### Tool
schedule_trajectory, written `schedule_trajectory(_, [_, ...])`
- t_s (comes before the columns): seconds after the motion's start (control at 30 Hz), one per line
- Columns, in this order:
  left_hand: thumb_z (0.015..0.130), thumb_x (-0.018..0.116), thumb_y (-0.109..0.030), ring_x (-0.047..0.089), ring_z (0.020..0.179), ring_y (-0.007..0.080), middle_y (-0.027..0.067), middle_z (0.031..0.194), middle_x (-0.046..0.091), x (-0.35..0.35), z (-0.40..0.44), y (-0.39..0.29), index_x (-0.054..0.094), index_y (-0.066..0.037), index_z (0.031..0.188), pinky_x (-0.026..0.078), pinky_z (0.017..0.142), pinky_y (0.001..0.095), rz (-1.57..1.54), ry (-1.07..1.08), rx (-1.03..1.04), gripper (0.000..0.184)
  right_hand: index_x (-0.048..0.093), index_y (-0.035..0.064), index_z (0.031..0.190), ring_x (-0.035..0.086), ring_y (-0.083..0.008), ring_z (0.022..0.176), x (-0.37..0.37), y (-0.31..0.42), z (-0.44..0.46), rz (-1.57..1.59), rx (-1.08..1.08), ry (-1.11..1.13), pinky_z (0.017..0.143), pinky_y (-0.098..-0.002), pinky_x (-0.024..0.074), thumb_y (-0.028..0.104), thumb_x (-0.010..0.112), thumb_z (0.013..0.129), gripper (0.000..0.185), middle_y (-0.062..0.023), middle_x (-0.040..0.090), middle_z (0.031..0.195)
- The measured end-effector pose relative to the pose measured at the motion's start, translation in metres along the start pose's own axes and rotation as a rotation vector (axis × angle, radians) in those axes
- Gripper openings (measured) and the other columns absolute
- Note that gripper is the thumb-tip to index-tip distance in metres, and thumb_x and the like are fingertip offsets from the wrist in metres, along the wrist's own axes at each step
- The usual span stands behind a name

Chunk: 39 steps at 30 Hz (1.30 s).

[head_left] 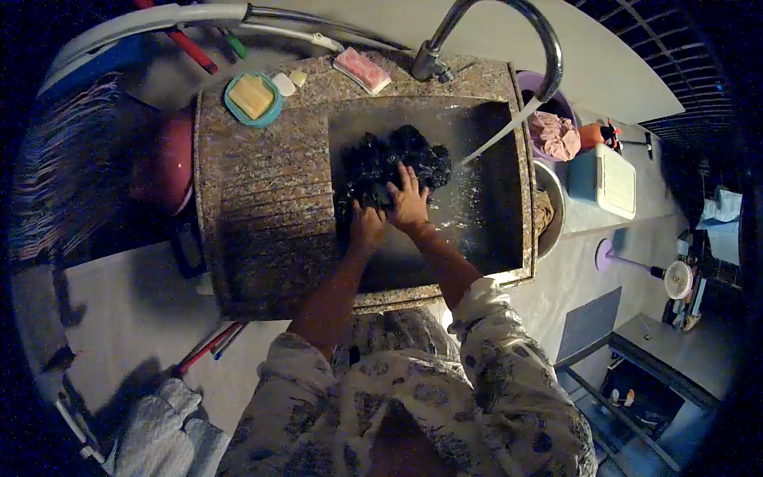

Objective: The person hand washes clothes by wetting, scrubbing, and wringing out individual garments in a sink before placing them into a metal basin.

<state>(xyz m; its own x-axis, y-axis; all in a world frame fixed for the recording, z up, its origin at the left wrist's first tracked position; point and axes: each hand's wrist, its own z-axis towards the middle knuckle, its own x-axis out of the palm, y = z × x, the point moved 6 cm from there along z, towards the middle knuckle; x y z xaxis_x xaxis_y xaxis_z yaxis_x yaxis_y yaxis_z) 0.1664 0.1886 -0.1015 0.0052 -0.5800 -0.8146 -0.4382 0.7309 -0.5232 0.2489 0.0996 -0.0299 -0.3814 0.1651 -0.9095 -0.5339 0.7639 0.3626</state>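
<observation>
A bunched, wet black cloth (405, 151) lies in the stone sink basin (477, 238), partly in shallow water. My left hand (367, 226) is at its near left edge, fingers curled into the fabric, and the fingertips are partly hidden. Beside it, my right hand (409, 200) presses on top of the cloth with fingers spread. From the curved metal faucet (548, 48) a stream of water (505, 127) falls into the basin just right of the cloth.
A ribbed stone washboard (270, 199) adjoins the basin's left side. Along the back edge sit a soap dish (253, 99) and a pink-and-white sponge (362, 70). Right of the sink stand a purple bucket with pink cloth (554, 135) and a metal basin (554, 207).
</observation>
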Motion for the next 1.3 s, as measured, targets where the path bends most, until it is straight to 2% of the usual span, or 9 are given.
schedule_trajectory(0.07, [0.094,0.055,-0.027,0.05,0.124,0.0474,0.0216,0.137,0.055,0.014,-0.015,0.003,0.047,0.0,0.139,0.033,0.115,0.0485,-0.158,-0.236,0.189,0.053,0.06,0.0186,0.133,0.021,-0.0424,0.147,0.029,-0.007,0.0,-0.042,-0.059,0.05,0.11,-0.0707,0.0264,0.037,0.074,0.077,0.06,-0.0155,0.017,0.162])
schedule_trajectory(0.37, [0.092,0.055,-0.048,0.056,0.112,0.0325,0.0127,0.124,0.062,0.045,-0.015,0.033,0.057,-0.01,0.13,0.039,0.101,0.0457,-0.114,0.267,-0.062,0.054,0.06,0.0206,0.134,0.051,-0.042,0.126,0.106,-0.04,0.007,0.153,0.066,0.56,0.107,-0.0475,0.0423,0.039,0.069,0.084,0.054,-0.0232,0.056,0.135])
schedule_trajectory(0.43, [0.09,0.055,-0.053,0.058,0.108,0.0306,0.011,0.12,0.064,0.028,-0.013,0.035,0.059,-0.012,0.126,0.041,0.097,0.0452,-0.318,0.309,-0.147,0.055,0.061,0.0174,0.132,0.055,-0.0417,0.122,0.11,-0.033,0.013,0.089,-0.195,0.516,0.104,-0.0465,0.0442,0.039,0.069,0.084,0.053,-0.025,0.061,0.126])
schedule_trajectory(0.7, [0.085,0.055,-0.072,0.065,0.091,0.0227,0.0045,0.105,0.07,-0.07,-0.053,-0.028,0.069,-0.019,0.114,0.049,0.08,0.0433,-1.535,0.558,-0.628,0.062,0.063,-0.0035,0.116,0.055,-0.0446,0.112,-0.042,0.051,-0.069,0.431,-0.082,-0.151,0.101,-0.0457,0.0459,0.015,0.075,0.077,0.045,-0.026,0.055,0.121])
schedule_trajectory(0.77, [0.084,0.069,-0.057,0.065,0.096,0.0228,0.0053,0.106,0.071,-0.12,-0.059,-0.059,0.069,-0.016,0.114,0.05,0.089,0.0429,-1.45,0.295,-0.522,0.05,0.062,-0.0074,0.111,0.054,-0.0438,0.113,-0.059,0.083,-0.086,0.423,-0.143,-0.115,0.099,-0.0449,0.0466,0.012,0.074,0.077,0.041,-0.027,0.054,0.12])
schedule_trajectory(0.87, [0.084,0.072,-0.029,0.065,0.093,0.0213,0.0045,0.098,0.071,-0.114,-0.036,-0.047,0.069,-0.008,0.105,0.051,0.085,0.0358,-1.362,0.524,-0.676,0.03,0.062,-0.0042,0.112,0.055,-0.0409,0.114,-0.1,0.096,-0.108,0.517,-0.335,-0.119,0.099,-0.043,0.0467,0.008,0.071,0.081,0.035,-0.0268,0.058,0.117])
schedule_trajectory(1.0, [0.084,0.063,-0.021,0.064,0.085,0.019,0.0031,0.086,0.066,-0.168,-0.018,-0.061,0.062,-0.012,0.085,0.051,0.083,0.0356,-1.549,0.332,-0.428,0.01,0.061,0.0073,0.113,0.057,-0.0289,0.113,-0.105,0.001,-0.099,1.414,0.164,-0.438,0.095,-0.0468,0.0486,0.029,0.061,0.096,0.027,-0.0162,0.057,0.122])
schedule_trajectory(1.1, [0.084,0.061,-0.018,0.064,0.085,0.0195,0.0038,0.087,0.065,-0.252,-0.043,-0.145,0.062,-0.008,0.087,0.052,0.086,0.0368,-1.637,0.315,-0.273,0.011,0.055,0.0207,0.129,0.057,-0.0284,0.115,-0.058,0.008,-0.092,1.942,0.861,0.187,0.094,-0.0646,0.045,0.062,0.043,0.097,0.054,-0.0129,0.059,0.123])
schedule_trajectory(1.3, [0.081,0.063,-0.012,0.066,0.087,0.0227,0.0075,0.09,0.067,-0.342,-0.122,-0.201,0.063,-0.004,0.089,0.052,0.087,0.0377,-1.659,0.127,-0.009,0.011,0.041,0.0078,0.148,0.06,-0.0348,0.119,-0.034,0.057,-0.002,2.54,0.049,0.337,0.101,-0.049,0.0504,0.078,0.036,0.091,0.091,-0.0126,0.053,0.143])
